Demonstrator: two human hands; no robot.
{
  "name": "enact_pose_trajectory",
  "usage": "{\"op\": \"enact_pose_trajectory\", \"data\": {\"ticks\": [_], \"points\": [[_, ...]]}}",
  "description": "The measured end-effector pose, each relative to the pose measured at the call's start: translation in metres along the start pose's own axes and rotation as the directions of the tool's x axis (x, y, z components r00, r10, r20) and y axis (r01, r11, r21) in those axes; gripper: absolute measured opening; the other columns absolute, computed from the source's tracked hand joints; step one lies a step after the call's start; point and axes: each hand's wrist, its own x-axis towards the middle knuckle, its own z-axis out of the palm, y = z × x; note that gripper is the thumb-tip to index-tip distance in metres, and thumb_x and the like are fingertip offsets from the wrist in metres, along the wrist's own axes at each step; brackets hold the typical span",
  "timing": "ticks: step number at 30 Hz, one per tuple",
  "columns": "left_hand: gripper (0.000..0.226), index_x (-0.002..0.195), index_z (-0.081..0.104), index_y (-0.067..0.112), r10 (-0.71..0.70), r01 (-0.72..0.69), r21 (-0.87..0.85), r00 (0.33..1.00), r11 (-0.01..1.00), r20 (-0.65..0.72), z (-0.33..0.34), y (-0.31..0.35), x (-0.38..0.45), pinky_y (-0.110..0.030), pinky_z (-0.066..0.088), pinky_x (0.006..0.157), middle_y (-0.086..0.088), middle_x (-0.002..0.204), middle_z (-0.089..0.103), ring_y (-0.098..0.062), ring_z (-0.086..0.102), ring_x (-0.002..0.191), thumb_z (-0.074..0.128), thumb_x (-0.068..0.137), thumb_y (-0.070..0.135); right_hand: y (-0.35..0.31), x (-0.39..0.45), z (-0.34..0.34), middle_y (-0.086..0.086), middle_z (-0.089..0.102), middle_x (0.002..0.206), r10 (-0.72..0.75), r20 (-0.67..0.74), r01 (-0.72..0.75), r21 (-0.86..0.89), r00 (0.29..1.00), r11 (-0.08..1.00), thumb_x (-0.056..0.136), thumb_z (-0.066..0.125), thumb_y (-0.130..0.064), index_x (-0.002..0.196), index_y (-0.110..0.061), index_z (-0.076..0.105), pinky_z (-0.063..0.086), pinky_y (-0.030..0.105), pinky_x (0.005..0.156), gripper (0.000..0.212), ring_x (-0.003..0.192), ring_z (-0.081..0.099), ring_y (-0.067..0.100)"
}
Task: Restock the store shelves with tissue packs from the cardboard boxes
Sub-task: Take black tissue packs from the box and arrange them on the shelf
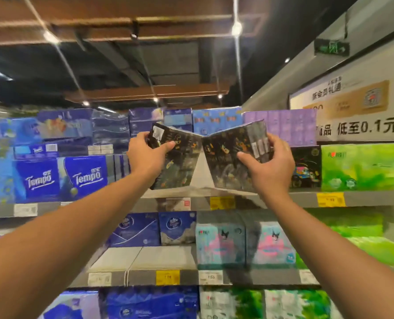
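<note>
Both arms reach up to the upper shelf [214, 194]. My left hand [148, 155] grips a black patterned tissue pack [182, 162] by its upper left corner. A second black tissue pack [230, 162] is gripped at its right edge by my right hand [267, 164]. The two packs lean together at their top inner corners, with a wedge-shaped gap between them below. Their bottom edges sit at the shelf's front lip. No cardboard box is in view.
Another black pack [306, 166] and green packs [364, 166] stand to the right on the same shelf, blue Tempo packs [60, 178] to the left. Purple packs [290, 127] sit on top. The shelf below holds blue and teal-pink packs [221, 240] beside a bare patch [143, 256].
</note>
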Motion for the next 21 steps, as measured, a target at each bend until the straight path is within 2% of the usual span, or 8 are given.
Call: {"op": "enact_pose_trajectory", "data": {"ticks": [3, 5, 7, 10, 14, 18, 21], "points": [[0.062, 0.122, 0.057, 0.021, 0.025, -0.022, 0.094, 0.999, 0.995, -0.027, 0.029, -0.012, 0.025, -0.045, 0.051, 0.096, -0.002, 0.121, 0.059, -0.020, 0.059, 0.106, 0.083, 0.071, 0.044, 0.030, 0.026, 0.026, 0.007, 0.060, 0.119, 0.012, 0.006, -0.012, 0.010, 1.000, 1.000, 0.069, 0.085, -0.041, 0.128, -0.011, 0.059, 0.046, 0.040, 0.095, 0.071, 0.111, 0.056, 0.026], [0.063, 0.124, 0.057, 0.018, 0.055, -0.047, 0.154, 0.997, 0.987, -0.050, 0.050, -0.022, 0.039, -0.044, 0.050, 0.097, -0.005, 0.121, 0.057, -0.022, 0.058, 0.107, 0.083, 0.072, 0.043, 0.050, 0.041, 0.041, 0.008, 0.060, 0.118, 0.012, 0.002, -0.012, 0.006, 1.000, 1.000, 0.069, 0.086, -0.040, 0.127, -0.011, 0.059, 0.045, 0.040, 0.095, 0.071, 0.112, 0.055, 0.028], [0.063, 0.120, 0.059, 0.017, 0.069, -0.056, 0.206, 0.996, 0.977, -0.054, 0.061, -0.035, 0.046, -0.043, 0.050, 0.095, -0.006, 0.118, 0.057, -0.023, 0.058, 0.105, 0.084, 0.070, 0.044, 0.063, 0.045, 0.051, 0.009, 0.061, 0.118, 0.018, -0.004, -0.018, -0.009, 1.000, 1.000, 0.068, 0.086, -0.039, 0.126, -0.010, 0.059, 0.043, 0.039, 0.095, 0.071, 0.112, 0.055, 0.029], [0.068, 0.112, 0.064, 0.024, 0.039, -0.023, 0.303, 0.998, 0.953, -0.047, 0.083, -0.061, 0.058, -0.044, 0.054, 0.086, -0.001, 0.107, 0.064, -0.020, 0.063, 0.094, 0.078, 0.058, 0.064, 0.086, 0.047, 0.062, 0.008, 0.060, 0.116, 0.070, 0.013, -0.070, -0.031, 0.997, 0.997, 0.067, 0.087, -0.038, 0.124, -0.010, 0.060, 0.043, 0.038, 0.093, 0.069, 0.111, 0.054, 0.029], [0.069, 0.115, 0.058, 0.017, -0.054, 0.076, 0.379, 0.996, 0.922, -0.069, 0.101, -0.091, 0.068, -0.046, 0.051, 0.089, -0.007, 0.114, 0.062, -0.029, 0.059, 0.105, 0.080, 0.066, 0.059, 0.106, 0.041, 0.069, 0.006, 0.058, 0.117, 0.121, 0.025, -0.118, -0.109, 0.992, 0.987, 0.067, 0.085, -0.041, 0.125, -0.013, 0.058, 0.042, 0.038, 0.092, 0.070, 0.112, 0.051, 0.028], [0.097, 0.136, 0.041, 0.011, -0.246, 0.240, 0.382, 0.969, 0.893, -0.035, 0.108, -0.120, 0.082, -0.052, 0.051, 0.092, -0.017, 0.132, 0.057, -0.039, 0.056, 0.117, 0.077, 0.065, 0.066, 0.110, 0.033, 0.075, 0.008, 0.054, 0.124, 0.203, -0.010, -0.200, -0.215, 0.979, 0.956, 0.071, 0.082, -0.045, 0.131, -0.013, 0.051, 0.041, 0.039, 0.092, 0.074, 0.118, 0.047, 0.029], [0.109, 0.148, 0.026, 0.010, -0.326, 0.289, 0.444, 0.945, 0.848, 0.005, 0.106, -0.123, 0.088, -0.053, 0.048, 0.096, -0.021, 0.144, 0.045, -0.043, 0.047, 0.128, 0.075, 0.068, 0.065, 0.100, 0.032, 0.081, 0.008, 0.050, 0.127, 0.242, -0.026, -0.235, -0.356, 0.970, 0.905, 0.070, 0.080, -0.054, 0.128, -0.015, 0.044, 0.046, 0.044, 0.081, 0.078, 0.120, 0.047, 0.033]]}}
